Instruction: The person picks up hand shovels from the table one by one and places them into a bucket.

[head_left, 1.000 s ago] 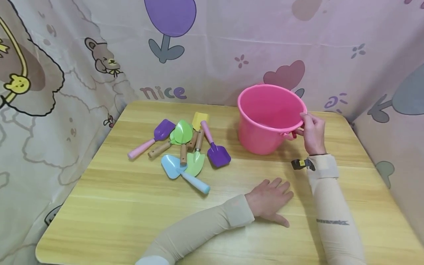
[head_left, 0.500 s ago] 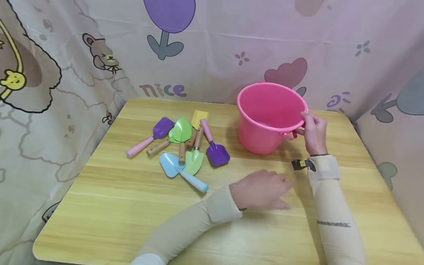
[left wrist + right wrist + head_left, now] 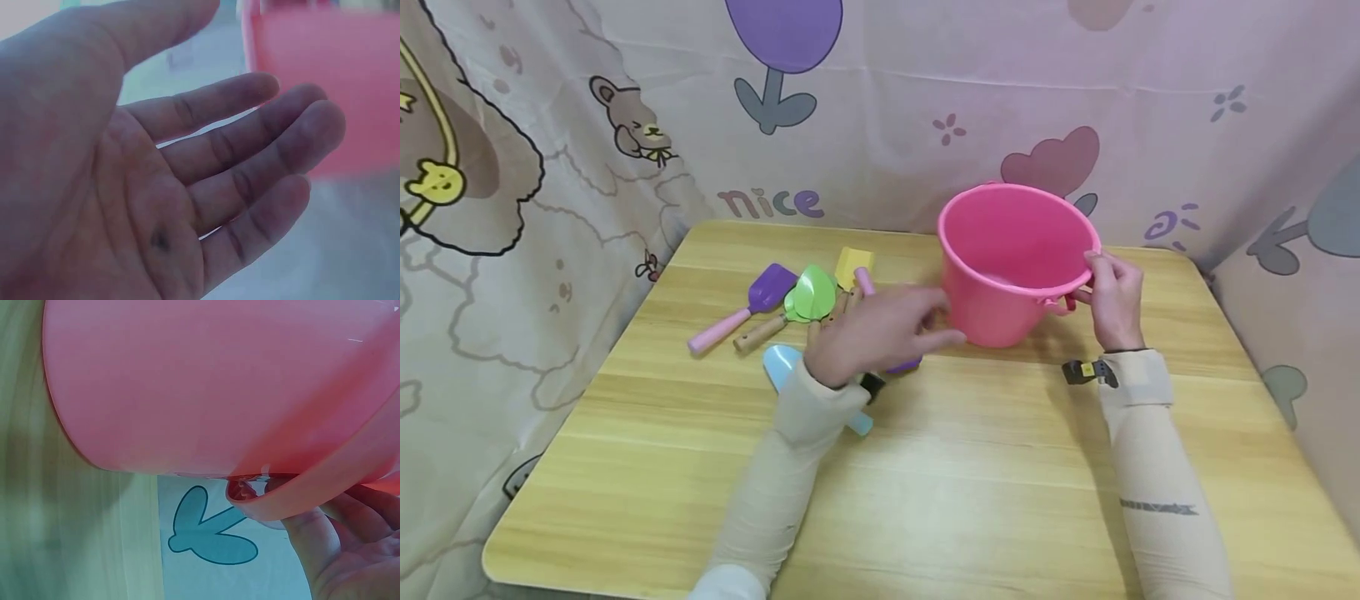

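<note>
A pink bucket [image 3: 988, 304] stands upright at the back right of the table. My right hand [image 3: 1116, 304] grips its rim at the right side, by the handle joint; in the right wrist view the bucket's handle [image 3: 319, 481] passes in front of the fingers. My left hand [image 3: 880, 333] hovers over a pile of toy shovels, palm bare and fingers loosely bent in the left wrist view. Around it lie a purple shovel [image 3: 770, 287] with a pink handle, a green trowel [image 3: 815, 293], a yellow shovel [image 3: 853, 265] and a blue trowel [image 3: 781, 364]. The hand hides several others partly.
The wooden table [image 3: 647, 475] has a rounded front left corner. A printed curtain [image 3: 880, 125] hangs close behind it and along both sides. Small wrist cameras are strapped at both cuffs, the right camera [image 3: 1086, 372] plainly showing.
My left hand has lifted off the table near the middle right and swung left and away from me, over the shovels. The right hand stays on the bucket's rim.
</note>
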A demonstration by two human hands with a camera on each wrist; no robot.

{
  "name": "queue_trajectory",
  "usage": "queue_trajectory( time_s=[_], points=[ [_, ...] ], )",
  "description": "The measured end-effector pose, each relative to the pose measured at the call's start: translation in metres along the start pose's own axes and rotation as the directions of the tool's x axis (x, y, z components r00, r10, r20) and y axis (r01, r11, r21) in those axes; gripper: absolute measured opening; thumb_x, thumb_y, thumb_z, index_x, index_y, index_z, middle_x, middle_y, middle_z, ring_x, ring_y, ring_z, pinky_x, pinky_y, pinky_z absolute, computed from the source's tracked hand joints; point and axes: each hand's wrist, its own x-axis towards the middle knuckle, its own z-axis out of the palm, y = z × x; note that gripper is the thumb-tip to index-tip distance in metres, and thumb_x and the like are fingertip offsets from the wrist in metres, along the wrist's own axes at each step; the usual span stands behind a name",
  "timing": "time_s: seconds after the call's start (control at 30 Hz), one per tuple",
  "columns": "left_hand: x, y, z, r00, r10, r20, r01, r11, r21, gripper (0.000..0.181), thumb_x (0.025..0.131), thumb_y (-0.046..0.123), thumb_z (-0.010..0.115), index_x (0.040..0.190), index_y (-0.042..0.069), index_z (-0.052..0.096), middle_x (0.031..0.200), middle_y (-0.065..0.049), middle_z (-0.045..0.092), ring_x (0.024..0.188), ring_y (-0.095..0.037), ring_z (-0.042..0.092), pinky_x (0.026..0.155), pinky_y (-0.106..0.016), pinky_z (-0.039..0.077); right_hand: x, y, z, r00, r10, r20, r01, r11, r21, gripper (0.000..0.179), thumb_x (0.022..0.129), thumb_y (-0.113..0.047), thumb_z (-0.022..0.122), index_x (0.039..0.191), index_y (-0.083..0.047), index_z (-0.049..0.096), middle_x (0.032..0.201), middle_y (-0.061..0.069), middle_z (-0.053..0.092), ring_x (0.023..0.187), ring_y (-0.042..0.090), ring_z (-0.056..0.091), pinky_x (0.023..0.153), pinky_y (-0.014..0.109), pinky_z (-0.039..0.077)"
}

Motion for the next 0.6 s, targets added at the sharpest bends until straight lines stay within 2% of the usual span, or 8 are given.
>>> queue_trajectory(
  time_s=[0.07, 0.17, 0.27, 0.37, 0.53, 0.6],
  points=[
    [-0.006, -0.016, -0.014, 0.996, -0.08, -0.035, 0.078, 0.996, -0.041, 0.034, 0.1, 0.041, 0.069, 0.12, 0.015, 0.067, 0.096, 0.002, 0.068, 0.086, -0.014, 0.063, 0.077, -0.029, 0.056, 0.0, 0.0, -0.001, 1.0, 0.004, 0.005, -0.004, 1.0, -0.011, 0.038, 0.106, -0.026, 0.054, 0.114, 0.007, 0.071, 0.089, 0.002, 0.07, 0.08, 0.006, 0.075, 0.071, 0.018, 0.063],
    [-0.019, -0.043, -0.035, 0.976, -0.2, -0.087, 0.192, 0.978, -0.086, 0.044, 0.101, 0.044, 0.066, 0.131, 0.012, 0.064, 0.109, -0.001, 0.072, 0.097, -0.017, 0.068, 0.086, -0.036, 0.059, 0.0, 0.0, -0.002, 1.0, 0.009, 0.006, -0.008, 1.0, -0.026, 0.034, 0.106, -0.026, 0.053, 0.109, 0.001, 0.073, 0.086, 0.001, 0.07, 0.078, 0.004, 0.074, 0.071, 0.017, 0.062],
    [-0.037, -0.07, -0.052, 0.933, -0.321, -0.165, 0.304, 0.945, -0.12, 0.051, 0.102, 0.047, 0.063, 0.138, 0.011, 0.061, 0.12, -0.006, 0.072, 0.108, -0.023, 0.068, 0.097, -0.044, 0.057, 0.0, 0.001, -0.003, 1.0, 0.015, 0.001, -0.015, 0.999, -0.029, 0.037, 0.106, -0.027, 0.054, 0.113, 0.005, 0.071, 0.086, 0.001, 0.069, 0.079, 0.004, 0.074, 0.071, 0.017, 0.062],
    [-0.054, -0.098, -0.062, 0.883, -0.403, -0.242, 0.379, 0.915, -0.141, 0.054, 0.103, 0.048, 0.06, 0.14, 0.008, 0.059, 0.129, -0.012, 0.069, 0.118, -0.029, 0.065, 0.104, -0.052, 0.054, 0.0, 0.001, -0.005, 1.0, 0.018, -0.001, -0.018, 0.999, -0.038, 0.041, 0.106, -0.027, 0.053, 0.119, 0.008, 0.069, 0.087, 0.0, 0.069, 0.08, 0.004, 0.074, 0.071, 0.016, 0.062],
    [-0.08, -0.133, -0.071, 0.797, -0.535, -0.281, 0.5, 0.845, -0.188, 0.058, 0.103, 0.055, 0.055, 0.14, 0.01, 0.06, 0.138, -0.015, 0.064, 0.127, -0.034, 0.06, 0.107, -0.058, 0.05, 0.0, 0.001, -0.004, 1.0, 0.018, 0.004, -0.018, 0.998, -0.066, 0.048, 0.107, -0.029, 0.051, 0.13, 0.011, 0.064, 0.09, -0.002, 0.07, 0.082, 0.003, 0.074, 0.071, 0.015, 0.061],
    [-0.089, -0.143, -0.072, 0.772, -0.572, -0.276, 0.533, 0.82, -0.209, 0.061, 0.103, 0.057, 0.054, 0.141, 0.01, 0.059, 0.141, -0.015, 0.062, 0.129, -0.035, 0.058, 0.107, -0.059, 0.048, 0.001, 0.002, -0.002, 1.0, 0.015, 0.01, -0.014, 0.998, -0.064, 0.048, 0.107, -0.029, 0.05, 0.13, 0.012, 0.063, 0.091, -0.001, 0.07, 0.082, 0.004, 0.074, 0.071, 0.016, 0.062]
  ],
)
